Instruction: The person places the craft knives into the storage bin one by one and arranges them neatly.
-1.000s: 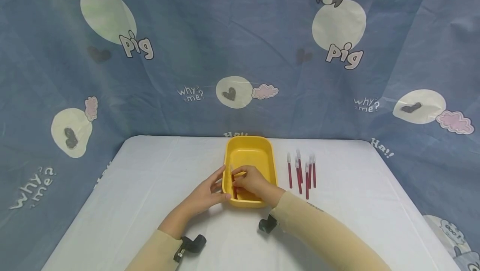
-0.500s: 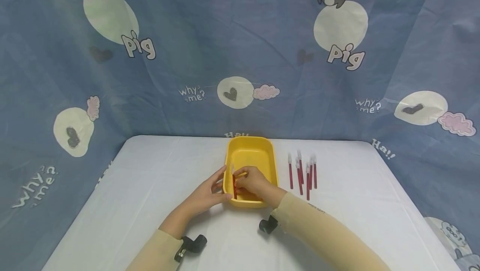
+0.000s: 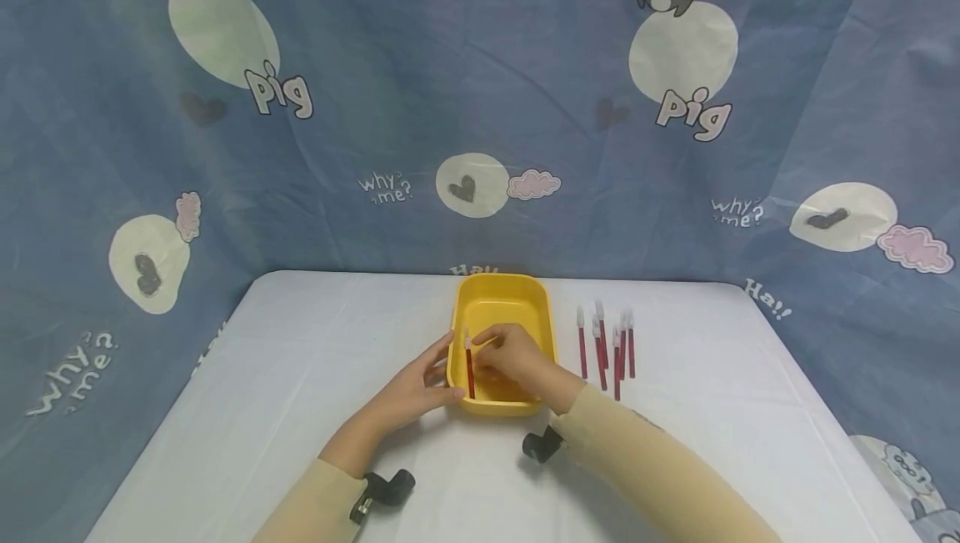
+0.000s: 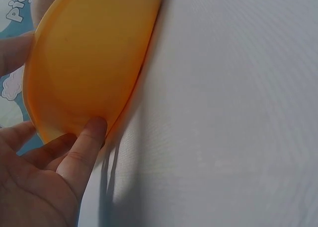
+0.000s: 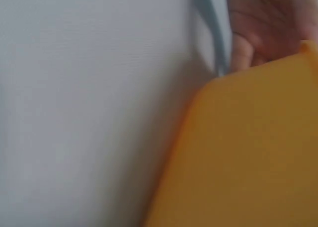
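Note:
A slim red pen-like stick with a clear, whitish tip [image 3: 470, 374] lies lengthwise along the left side inside the yellow tray [image 3: 501, 407]. Just to its right, my right hand [image 3: 513, 357] is over the tray with loosely bent fingers, apart from the stick. My left hand [image 3: 408, 393] touches the outside of the tray at its near left, thumb by the front corner. In the left wrist view, the extended fingers [image 4: 82, 155] rest against the tray's wall. The right wrist view has the tray's outer wall [image 5: 248, 152] filling the lower right; the right fingers are hidden there.
Several more red sticks with clear tips [image 3: 602, 353] lie in a loose group on the white-covered table [image 3: 697, 409], right of the tray. A blue printed cloth [image 3: 480, 109] hangs behind the table. Black wrist cameras [image 3: 390, 489] are strapped at both sleeves.
My right hand has let go of the red stick and moved slightly to the right, leaving it in the tray. My left hand stays on the tray's side.

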### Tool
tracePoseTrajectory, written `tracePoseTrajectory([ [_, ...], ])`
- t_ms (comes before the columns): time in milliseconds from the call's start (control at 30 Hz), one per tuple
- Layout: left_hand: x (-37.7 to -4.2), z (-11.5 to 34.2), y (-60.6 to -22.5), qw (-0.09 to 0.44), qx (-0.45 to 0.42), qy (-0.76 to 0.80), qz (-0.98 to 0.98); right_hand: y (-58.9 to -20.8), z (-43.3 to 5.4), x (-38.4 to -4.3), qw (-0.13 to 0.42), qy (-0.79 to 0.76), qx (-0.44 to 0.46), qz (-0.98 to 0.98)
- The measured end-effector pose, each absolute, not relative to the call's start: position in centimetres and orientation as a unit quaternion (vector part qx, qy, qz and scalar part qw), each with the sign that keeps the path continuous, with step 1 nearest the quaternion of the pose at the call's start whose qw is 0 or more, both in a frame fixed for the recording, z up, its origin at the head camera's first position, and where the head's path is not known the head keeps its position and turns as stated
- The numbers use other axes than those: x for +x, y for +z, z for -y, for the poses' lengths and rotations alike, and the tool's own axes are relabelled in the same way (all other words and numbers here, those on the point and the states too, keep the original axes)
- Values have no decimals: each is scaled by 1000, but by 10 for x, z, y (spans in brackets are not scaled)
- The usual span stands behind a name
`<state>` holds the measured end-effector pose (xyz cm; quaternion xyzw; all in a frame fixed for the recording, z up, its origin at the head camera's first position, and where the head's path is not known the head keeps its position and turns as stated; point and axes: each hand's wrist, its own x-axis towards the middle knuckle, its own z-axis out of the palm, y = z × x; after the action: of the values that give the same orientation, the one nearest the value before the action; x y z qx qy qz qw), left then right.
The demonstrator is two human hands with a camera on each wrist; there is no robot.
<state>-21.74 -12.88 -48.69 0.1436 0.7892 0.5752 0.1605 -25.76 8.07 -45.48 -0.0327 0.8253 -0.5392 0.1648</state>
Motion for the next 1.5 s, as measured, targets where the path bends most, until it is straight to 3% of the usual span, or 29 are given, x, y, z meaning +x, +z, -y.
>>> tracePoseTrajectory([
  [667, -217, 126, -492, 153, 123, 573, -796, -400, -150, -242, 133, -553, -41, -821],
  [1500, -217, 124, -488, 147, 103, 561, -808, -414, -265, -221, 68, -486, -38, -870],
])
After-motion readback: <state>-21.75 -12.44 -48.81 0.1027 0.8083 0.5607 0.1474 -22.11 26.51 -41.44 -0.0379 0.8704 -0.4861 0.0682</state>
